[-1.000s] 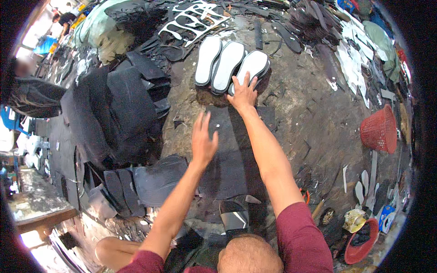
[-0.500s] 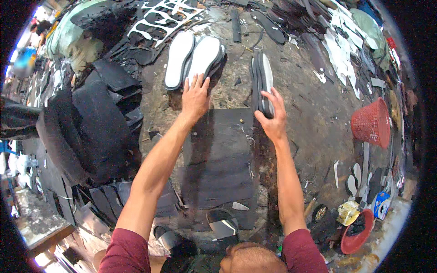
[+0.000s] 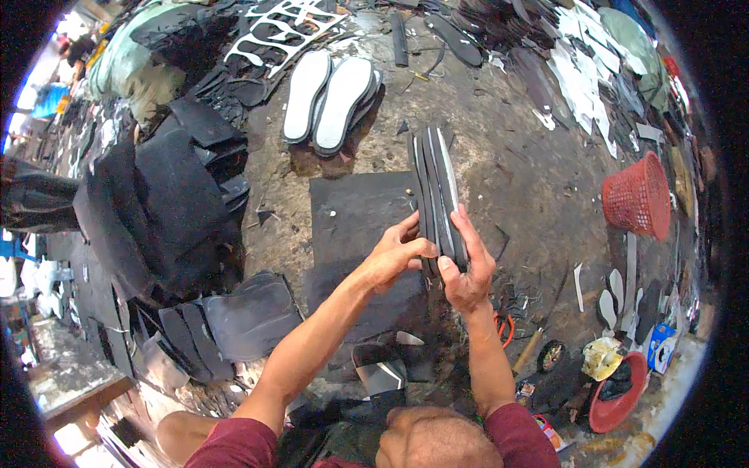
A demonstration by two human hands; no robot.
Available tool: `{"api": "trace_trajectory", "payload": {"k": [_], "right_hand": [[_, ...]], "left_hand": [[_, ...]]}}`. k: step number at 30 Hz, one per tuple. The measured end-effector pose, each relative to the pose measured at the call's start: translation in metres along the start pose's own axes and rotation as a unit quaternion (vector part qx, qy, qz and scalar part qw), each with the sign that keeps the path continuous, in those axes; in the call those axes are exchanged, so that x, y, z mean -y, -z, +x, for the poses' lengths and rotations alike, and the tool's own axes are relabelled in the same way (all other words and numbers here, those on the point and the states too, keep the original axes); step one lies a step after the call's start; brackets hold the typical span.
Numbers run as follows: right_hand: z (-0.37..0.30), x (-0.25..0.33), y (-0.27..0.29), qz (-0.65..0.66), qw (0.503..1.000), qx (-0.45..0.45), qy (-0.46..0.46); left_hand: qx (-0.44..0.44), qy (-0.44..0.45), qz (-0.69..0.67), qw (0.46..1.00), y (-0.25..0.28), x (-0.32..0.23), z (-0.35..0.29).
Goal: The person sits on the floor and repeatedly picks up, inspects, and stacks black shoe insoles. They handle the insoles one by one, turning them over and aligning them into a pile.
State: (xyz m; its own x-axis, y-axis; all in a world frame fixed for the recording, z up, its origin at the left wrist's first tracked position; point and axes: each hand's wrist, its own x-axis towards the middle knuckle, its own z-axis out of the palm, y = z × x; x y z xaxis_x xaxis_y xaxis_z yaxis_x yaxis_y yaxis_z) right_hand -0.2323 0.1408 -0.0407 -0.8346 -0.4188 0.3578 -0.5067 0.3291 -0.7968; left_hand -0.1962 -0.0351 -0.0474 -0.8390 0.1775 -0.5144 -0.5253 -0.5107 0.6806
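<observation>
A stack of several thin shoe soles stands on edge, white faces and dark backs, over a dark rubber sheet on the ground. My right hand grips the near end of the stack from the right. My left hand pinches the same end from the left. Two white soles lie flat side by side farther away, beyond the sheet.
Piles of black rubber sheets lie at the left. A red mesh basket stands at the right. Orange-handled scissors, a red bowl and small tools sit near my right. White cut-out scraps litter the far right.
I have drawn the stack of soles toward me over the dark sheet. My left hand left the flat white soles and joined my right hand on the stack.
</observation>
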Motion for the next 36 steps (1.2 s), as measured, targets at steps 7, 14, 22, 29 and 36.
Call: {"api": "trace_trajectory", "payload": {"k": [7, 14, 22, 29, 36], "right_hand": [[0.001, 0.033, 0.022, 0.001, 0.999, 0.014, -0.045], [0.021, 0.042, 0.095, 0.0, 0.989, -0.081, -0.12], [0.024, 0.037, 0.211, 0.193, 0.906, -0.351, -0.134], [-0.042, 0.014, 0.138, -0.18, 0.965, -0.19, -0.034], [-0.108, 0.061, 0.039, -0.04, 0.994, 0.084, -0.059]], "left_hand": [[0.017, -0.013, -0.081, 0.996, 0.003, 0.01, -0.03], [0.051, 0.026, -0.159, 0.986, 0.028, 0.045, -0.029], [0.142, -0.026, -0.358, 0.923, 0.01, 0.04, 0.037], [-0.082, -0.102, -0.211, 0.969, -0.052, 0.101, 0.074], [0.017, -0.024, -0.13, 0.991, -0.037, 0.114, -0.088]]}}
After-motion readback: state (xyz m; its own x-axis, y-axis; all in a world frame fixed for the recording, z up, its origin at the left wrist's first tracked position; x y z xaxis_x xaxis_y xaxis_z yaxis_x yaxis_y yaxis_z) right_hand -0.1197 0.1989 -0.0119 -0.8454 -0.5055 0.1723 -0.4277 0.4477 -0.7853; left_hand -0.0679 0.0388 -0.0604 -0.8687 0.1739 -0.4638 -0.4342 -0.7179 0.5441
